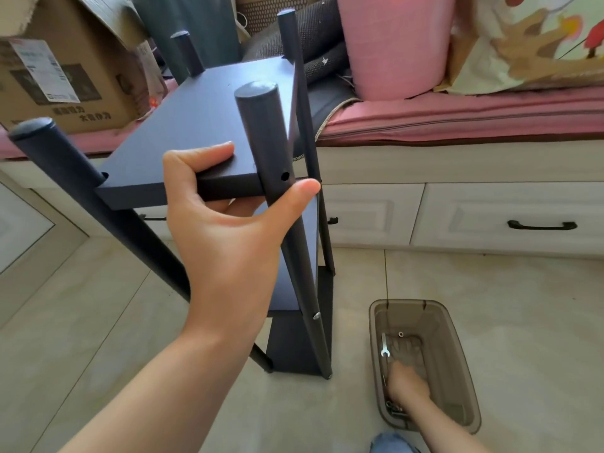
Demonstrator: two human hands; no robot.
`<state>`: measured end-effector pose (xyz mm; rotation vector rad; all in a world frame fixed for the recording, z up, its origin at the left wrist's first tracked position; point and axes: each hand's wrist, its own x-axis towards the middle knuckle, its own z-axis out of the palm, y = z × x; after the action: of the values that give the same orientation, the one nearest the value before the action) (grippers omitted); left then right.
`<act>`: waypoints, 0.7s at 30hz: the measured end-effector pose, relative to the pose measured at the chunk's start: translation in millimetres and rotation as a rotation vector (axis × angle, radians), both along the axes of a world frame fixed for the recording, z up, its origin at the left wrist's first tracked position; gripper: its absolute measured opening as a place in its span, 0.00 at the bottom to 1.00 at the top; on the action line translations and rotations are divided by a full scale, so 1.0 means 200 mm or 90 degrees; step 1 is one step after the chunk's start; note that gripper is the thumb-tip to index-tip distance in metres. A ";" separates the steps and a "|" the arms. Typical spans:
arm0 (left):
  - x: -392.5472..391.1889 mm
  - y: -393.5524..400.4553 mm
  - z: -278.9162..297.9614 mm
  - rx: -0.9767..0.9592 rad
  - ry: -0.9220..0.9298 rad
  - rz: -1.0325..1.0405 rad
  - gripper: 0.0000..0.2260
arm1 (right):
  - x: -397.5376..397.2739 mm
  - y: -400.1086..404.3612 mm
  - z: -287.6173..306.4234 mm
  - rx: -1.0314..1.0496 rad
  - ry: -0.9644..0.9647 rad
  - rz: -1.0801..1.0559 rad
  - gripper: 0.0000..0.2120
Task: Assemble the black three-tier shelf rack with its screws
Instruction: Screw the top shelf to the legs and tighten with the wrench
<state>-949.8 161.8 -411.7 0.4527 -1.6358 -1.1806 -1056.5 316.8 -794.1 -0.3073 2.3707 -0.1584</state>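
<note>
- The black shelf rack [209, 125] stands on the tiled floor [98, 305], in the left and centre part of the view, in front of a white drawer cabinet [457, 214].
- The left hand [228, 217] holds the front edge of the top shelf board [183, 135]. The fingers lie over the top of the board and the thumb [300, 191] presses on the round black post [264, 142] at the front right corner, so this grip is closed around board and post together.
- An empty screw hole [285, 175] shows in this post just above the thumb. Lower on the same post, at about 5 o'clock from the hand, a silver screw head [316, 316] sits at the level of the middle shelf.
- Three more posts rise above the top board, one at each other corner.
- At 4 o'clock from the rack, a brown translucent plastic bin [457, 338] stands on the floor, apart from the rack.
- The right hand [407, 382] reaches down into this bin. Its fingers are partly hidden, so I cannot tell if this grip holds something.
- A small silver wrench [384, 346] lies in the bin at 11 o'clock from the right hand, and a small nut [400, 334] lies just beyond it.
- A cardboard box [65, 76] and a pink cushion [392, 44] rest on the pink mattress [457, 119] behind.
</note>
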 end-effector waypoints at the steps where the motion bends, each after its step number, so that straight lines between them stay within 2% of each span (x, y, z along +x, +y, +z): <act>1: 0.00 0.00 0.00 0.000 0.000 0.001 0.28 | -0.01 0.00 -0.01 -0.007 -0.007 -0.015 0.16; 6: -0.01 0.00 0.00 0.003 0.004 -0.004 0.28 | -0.02 0.00 -0.02 -0.036 -0.049 -0.047 0.13; 9: -0.01 0.00 -0.01 0.015 0.014 -0.013 0.28 | -0.03 0.01 -0.01 -0.054 -0.083 -0.054 0.01; 11: -0.01 0.00 -0.01 0.020 0.019 -0.023 0.28 | -0.05 0.02 -0.02 -0.080 -0.102 -0.073 0.06; 14: -0.02 0.00 -0.01 0.035 0.035 -0.045 0.27 | -0.07 0.04 0.05 -0.151 -0.112 -0.104 0.06; 17: -0.03 0.01 -0.02 0.062 0.054 -0.060 0.27 | -0.13 0.02 0.21 -0.251 -0.085 -0.108 0.07; 21: -0.04 0.03 -0.01 0.078 0.060 -0.071 0.27 | -0.21 -0.03 0.67 -0.443 -0.090 -0.171 0.10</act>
<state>-957.1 167.0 -414.2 0.3799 -1.5302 -1.3705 -1098.1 310.6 -659.9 -0.2833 2.1355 -1.1022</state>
